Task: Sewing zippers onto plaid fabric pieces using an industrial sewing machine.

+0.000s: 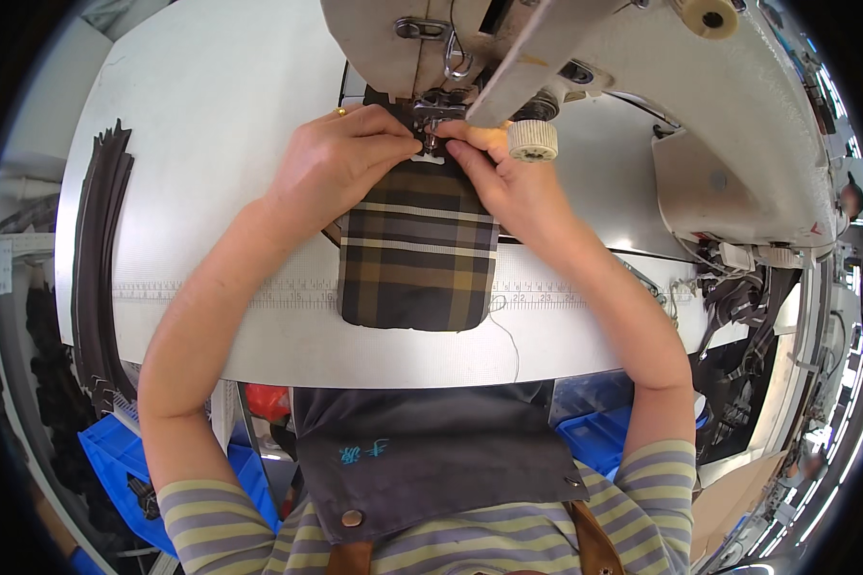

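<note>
A plaid fabric panel (417,259) in black, brown and grey with white stripes lies under the presser foot (431,142) of a sewing machine (642,67). Its rounded near end reaches toward the table's front edge. My left hand (340,153) pinches the panel's far end just left of the foot, thumb and forefinger together. On the other side my right hand (508,172) grips the same end, its thumb on the cloth and forefinger by the needle area. What lies under the fingertips is partly hidden.
Dark fabric strips (101,259) lie stacked along the table's left side. A ruler (288,295) runs across the white table (211,86). Loose thread (513,345) trails near the front edge. Blue bins (129,460) stand below, and dark straps (743,297) hang at the right.
</note>
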`<state>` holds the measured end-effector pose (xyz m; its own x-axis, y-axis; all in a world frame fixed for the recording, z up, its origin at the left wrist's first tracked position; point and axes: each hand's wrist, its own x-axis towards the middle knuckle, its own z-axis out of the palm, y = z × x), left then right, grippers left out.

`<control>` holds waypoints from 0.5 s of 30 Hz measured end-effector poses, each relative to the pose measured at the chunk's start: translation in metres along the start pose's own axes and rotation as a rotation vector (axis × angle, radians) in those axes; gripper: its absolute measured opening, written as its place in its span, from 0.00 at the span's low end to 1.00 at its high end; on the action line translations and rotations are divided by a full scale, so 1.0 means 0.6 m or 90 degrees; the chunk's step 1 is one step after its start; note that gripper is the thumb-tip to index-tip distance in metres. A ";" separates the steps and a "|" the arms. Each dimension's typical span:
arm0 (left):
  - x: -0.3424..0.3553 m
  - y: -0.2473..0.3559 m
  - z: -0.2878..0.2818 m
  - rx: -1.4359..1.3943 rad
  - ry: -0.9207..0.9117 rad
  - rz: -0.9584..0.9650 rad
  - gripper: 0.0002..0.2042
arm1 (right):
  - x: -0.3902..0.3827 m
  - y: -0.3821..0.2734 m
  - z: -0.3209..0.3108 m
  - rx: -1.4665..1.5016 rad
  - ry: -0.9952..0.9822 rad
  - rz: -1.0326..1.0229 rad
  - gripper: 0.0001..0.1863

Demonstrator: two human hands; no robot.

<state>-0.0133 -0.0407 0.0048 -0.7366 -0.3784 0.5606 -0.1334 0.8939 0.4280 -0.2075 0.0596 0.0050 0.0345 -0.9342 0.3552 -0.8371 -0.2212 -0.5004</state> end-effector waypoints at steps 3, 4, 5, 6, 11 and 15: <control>-0.004 0.000 -0.002 0.021 -0.014 0.015 0.07 | 0.002 0.011 0.004 0.043 -0.012 -0.017 0.12; -0.005 -0.001 -0.003 0.027 -0.004 0.034 0.07 | 0.003 0.011 0.011 0.040 0.043 -0.091 0.11; -0.005 -0.001 -0.003 0.027 -0.004 0.034 0.07 | 0.004 0.011 0.014 0.037 0.099 -0.164 0.11; -0.005 -0.001 -0.004 0.022 -0.010 0.032 0.07 | 0.001 0.009 0.012 0.036 0.099 -0.164 0.11; -0.007 0.000 -0.014 0.012 -0.042 0.014 0.08 | -0.017 -0.009 0.001 -0.165 0.043 -0.232 0.19; -0.006 -0.004 -0.011 0.012 -0.040 0.028 0.10 | -0.019 -0.015 -0.002 -0.208 0.027 -0.216 0.18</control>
<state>-0.0060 -0.0432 0.0066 -0.7821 -0.3238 0.5324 -0.1121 0.9135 0.3910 -0.2009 0.0724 0.0066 0.3188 -0.8106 0.4912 -0.9108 -0.4054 -0.0779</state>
